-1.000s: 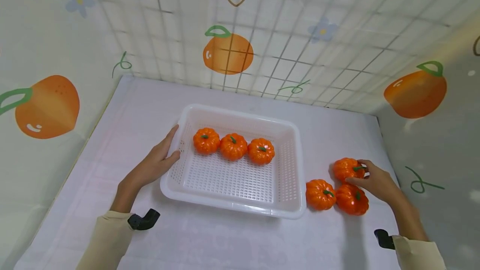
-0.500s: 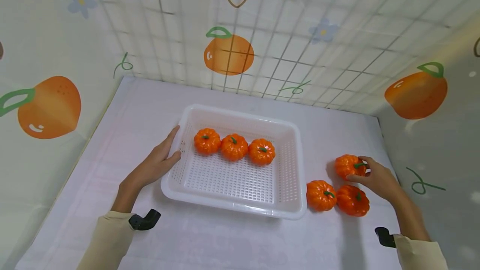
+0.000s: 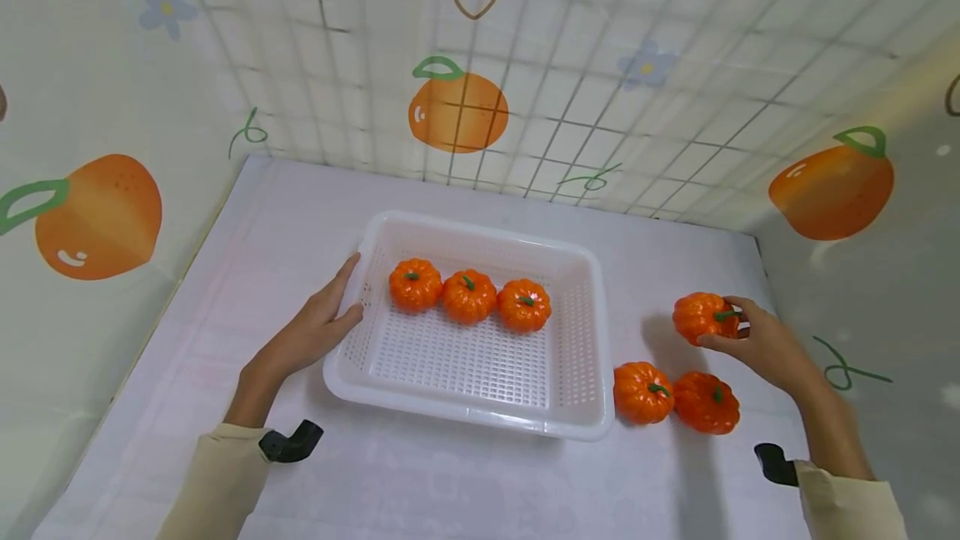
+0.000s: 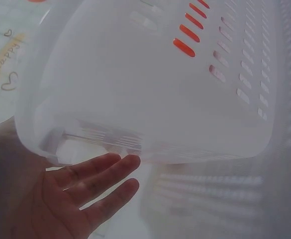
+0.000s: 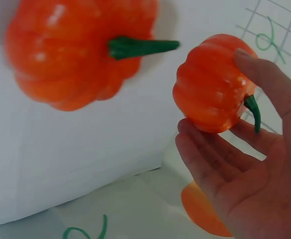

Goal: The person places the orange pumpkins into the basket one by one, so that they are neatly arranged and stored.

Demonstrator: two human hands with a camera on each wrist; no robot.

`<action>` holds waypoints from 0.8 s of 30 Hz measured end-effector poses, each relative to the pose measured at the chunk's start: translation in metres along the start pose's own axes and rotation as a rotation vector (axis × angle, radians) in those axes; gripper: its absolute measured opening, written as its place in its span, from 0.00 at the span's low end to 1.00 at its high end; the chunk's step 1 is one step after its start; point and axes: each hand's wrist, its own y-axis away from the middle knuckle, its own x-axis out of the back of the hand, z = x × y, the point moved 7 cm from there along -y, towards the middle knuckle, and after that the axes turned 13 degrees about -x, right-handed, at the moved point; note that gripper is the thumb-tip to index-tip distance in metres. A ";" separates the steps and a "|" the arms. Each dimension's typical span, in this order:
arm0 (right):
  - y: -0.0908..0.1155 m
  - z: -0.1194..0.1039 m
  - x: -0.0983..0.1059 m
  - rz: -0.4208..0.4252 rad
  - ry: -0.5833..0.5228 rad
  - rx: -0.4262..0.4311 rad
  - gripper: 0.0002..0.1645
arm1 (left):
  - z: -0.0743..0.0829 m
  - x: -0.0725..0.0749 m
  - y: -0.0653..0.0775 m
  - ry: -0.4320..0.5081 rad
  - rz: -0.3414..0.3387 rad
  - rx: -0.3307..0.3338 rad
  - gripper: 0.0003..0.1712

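My right hand [image 3: 772,350] holds a small orange toy pumpkin [image 3: 705,317] with a green stem, raised off the table. In the right wrist view the thumb presses one side of this pumpkin [image 5: 212,84] and fingers support the other. Two more pumpkins lie on the table nearer me: one pumpkin [image 3: 642,392] against the basket's right side, another pumpkin [image 3: 707,402] beside it. My left hand [image 3: 307,336] touches the left side of a white perforated plastic basket [image 3: 457,413], its fingers fairly straight along the outer wall [image 4: 135,99]. Three pumpkins [image 3: 468,297] sit in a row inside the basket.
A white cloth [image 3: 420,482] covers the table. Behind it and at both sides hang pale curtains [image 3: 300,65] printed with oranges, flowers and grid lines. The right curtain [image 3: 900,290] stands close to my right arm.
My right hand has lifted its pumpkin off the table, away from the two others, and its shadow has spread leftward. The left hand and the basket stay in place.
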 end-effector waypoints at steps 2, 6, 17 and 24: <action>0.002 -0.005 0.004 0.005 -0.005 0.001 0.57 | 0.000 0.000 0.000 0.001 0.000 0.000 0.44; 0.004 -0.014 0.010 0.023 -0.001 0.003 0.58 | 0.001 0.000 0.000 0.005 0.001 0.000 0.44; 0.011 -0.049 0.028 0.066 -0.007 0.076 0.55 | 0.001 0.001 0.000 -0.005 0.006 -0.002 0.44; 0.016 -0.068 0.033 0.071 -0.001 0.089 0.58 | 0.001 0.000 0.001 -0.002 0.008 -0.006 0.44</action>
